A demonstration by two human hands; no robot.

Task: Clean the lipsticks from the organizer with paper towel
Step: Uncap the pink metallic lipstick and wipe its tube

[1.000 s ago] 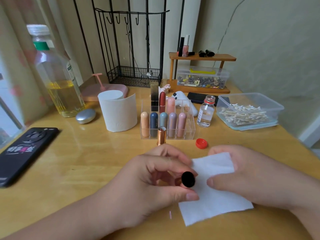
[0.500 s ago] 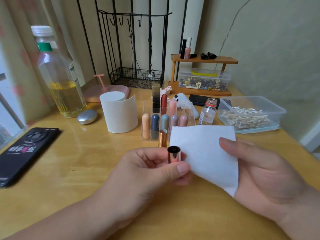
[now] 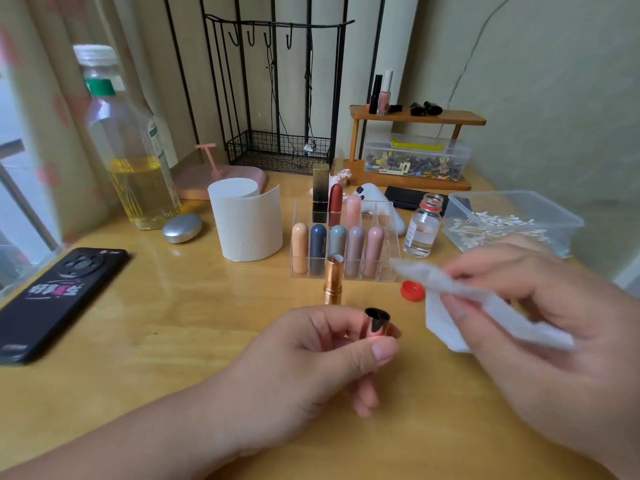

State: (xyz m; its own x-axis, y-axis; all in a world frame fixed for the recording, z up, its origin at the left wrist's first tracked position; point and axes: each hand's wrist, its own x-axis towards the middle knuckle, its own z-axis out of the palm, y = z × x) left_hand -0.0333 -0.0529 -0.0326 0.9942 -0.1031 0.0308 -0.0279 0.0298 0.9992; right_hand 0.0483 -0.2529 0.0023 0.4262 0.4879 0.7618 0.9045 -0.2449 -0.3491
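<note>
STEP: wipe cap | left hand [image 3: 311, 355] fingers [image 3: 329, 323] pinch shiny rose-gold metal lipstick cap [image 3: 376, 323], mouth up, above wooden desk [image 3: 173, 323] | right hand [image 3: 540, 323] grips white paper towel sheet [image 3: 441, 323] just beside | matching rose-gold tube [image 3: 333, 280] stands before clear acrylic organizer [image 3: 388, 244] | ADVICE: twist a towel corner inside the cap, keep the pinch firm

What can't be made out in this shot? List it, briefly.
Head view:
- paper towel in the right hand: motion-blurred, stains unreadable.
- rose-gold piece: lower part hidden by the left hand; cap or base unclear.
- small glass bottle: label too small to read.
- black phone: cut off by left edge.
</note>
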